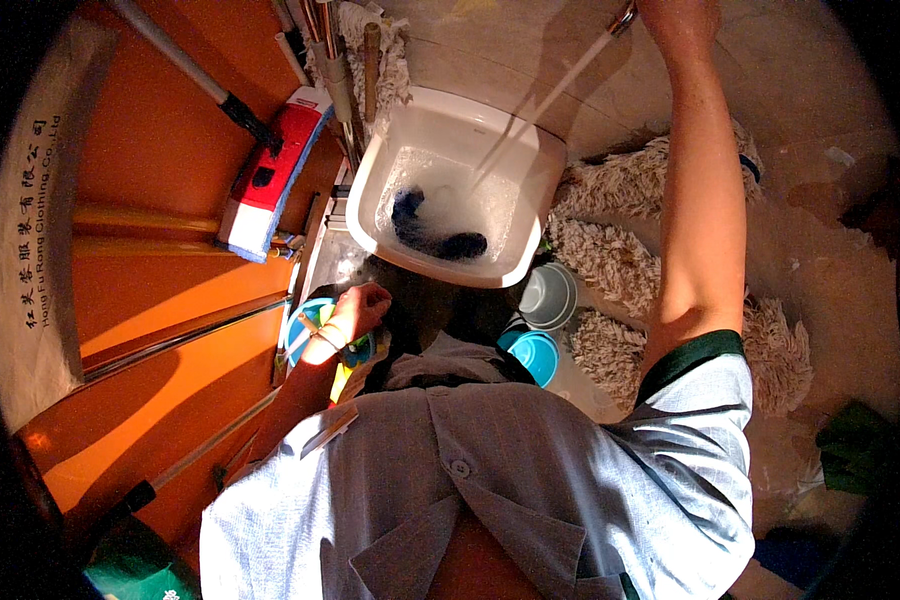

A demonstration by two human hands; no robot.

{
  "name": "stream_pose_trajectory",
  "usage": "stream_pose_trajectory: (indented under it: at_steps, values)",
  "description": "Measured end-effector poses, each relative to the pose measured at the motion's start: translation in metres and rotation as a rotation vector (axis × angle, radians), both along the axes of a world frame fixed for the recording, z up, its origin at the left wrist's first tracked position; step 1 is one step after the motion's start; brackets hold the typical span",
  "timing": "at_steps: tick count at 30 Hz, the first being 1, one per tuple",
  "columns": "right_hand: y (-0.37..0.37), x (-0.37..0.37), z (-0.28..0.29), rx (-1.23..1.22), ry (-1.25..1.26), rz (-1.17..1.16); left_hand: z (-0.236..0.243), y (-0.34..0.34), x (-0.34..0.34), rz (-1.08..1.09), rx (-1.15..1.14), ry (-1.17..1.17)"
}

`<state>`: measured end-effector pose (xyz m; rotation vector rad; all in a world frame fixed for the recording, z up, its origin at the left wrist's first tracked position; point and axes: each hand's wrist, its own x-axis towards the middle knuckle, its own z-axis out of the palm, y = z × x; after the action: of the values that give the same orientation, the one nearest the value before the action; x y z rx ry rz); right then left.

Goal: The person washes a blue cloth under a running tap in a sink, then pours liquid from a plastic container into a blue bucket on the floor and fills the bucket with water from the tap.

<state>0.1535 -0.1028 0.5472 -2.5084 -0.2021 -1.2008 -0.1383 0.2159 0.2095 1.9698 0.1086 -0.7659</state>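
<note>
A white sink (543, 178) stands in front of me with foamy water in it. Dark blue cloth (462, 245) lies partly under the foam. From a metal tap (625, 16) at the upper edge, a pale stream of water (570, 78) runs down into the sink. My right arm reaches far forward, and my right hand (682, 25) is closed at the tap, its fingers partly cut off by the frame edge. Low at the sink's near left side hangs my left hand (360, 312), fingers curled, nothing visible in them. Beneath that wrist is a blue bucket (295, 325) with yellow and green things inside.
A red and white flat mop (280, 150) leans on the orange panel at left. More handles and a string mop (385, 60) stand behind the sink. Several shaggy mop heads (610, 255) lie at right. A grey bucket (550, 297) and a turquoise bucket (533, 356) stand near my body.
</note>
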Motion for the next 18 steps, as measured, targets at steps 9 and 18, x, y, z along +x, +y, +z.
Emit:
stream_pose_trajectory:
  at_steps: [9, 18]
  values:
    - [0.0018, -0.0011, 0.0003, 0.002, 0.006, -0.028, -0.0010, -0.0016, -0.0001, 0.000, 0.047, -0.001]
    - [0.0035, -0.0039, 0.0018, 0.007, 0.021, -0.036, -0.0031, -0.0018, -0.0014, 0.032, 0.000, 0.024]
